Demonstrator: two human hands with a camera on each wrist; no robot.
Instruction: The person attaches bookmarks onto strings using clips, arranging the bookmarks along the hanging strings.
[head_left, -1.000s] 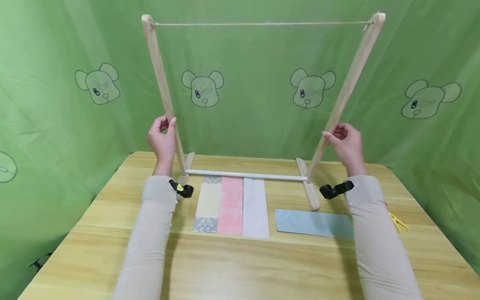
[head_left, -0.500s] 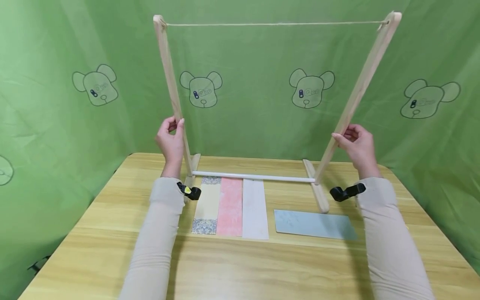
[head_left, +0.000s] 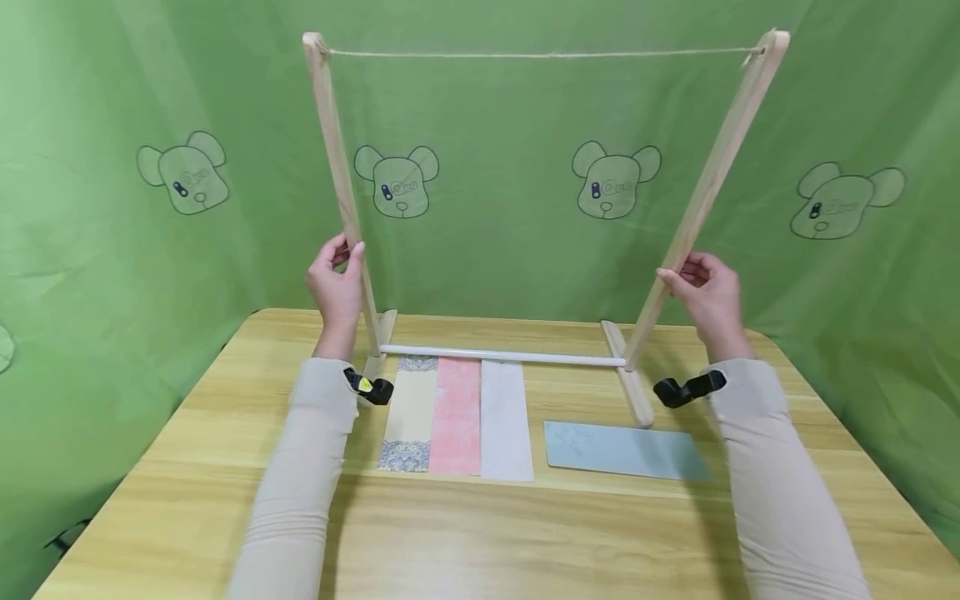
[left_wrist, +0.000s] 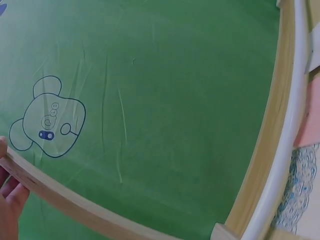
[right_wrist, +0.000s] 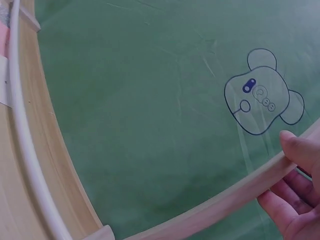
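A light wooden stand with two upright posts spans the back of the table. My left hand [head_left: 336, 279] pinches its left post [head_left: 331, 125] between thumb and fingers. On the other side, my right hand [head_left: 708, 292] pinches the right post [head_left: 716, 167] at about the same height. A thin string [head_left: 543, 56] runs taut between the post tops, and a white rod [head_left: 502, 356] joins them low down. Each post stands on a wooden foot, such as the right foot [head_left: 633, 392]. Both wrist views show thumb and fingers on opposite sides of the post.
In front of the rod lie a cream strip [head_left: 411, 412] with blue lace pattern, a pink strip [head_left: 456, 417] and a white strip [head_left: 506, 425], side by side. A pale blue strip [head_left: 622, 450] lies crosswise at right. A green curtain [head_left: 495, 242] surrounds the table [head_left: 480, 542].
Held by both hands, the stand has shifted to the right relative to the strips. My right forearm now covers the yellow clip seen earlier at the table's right.
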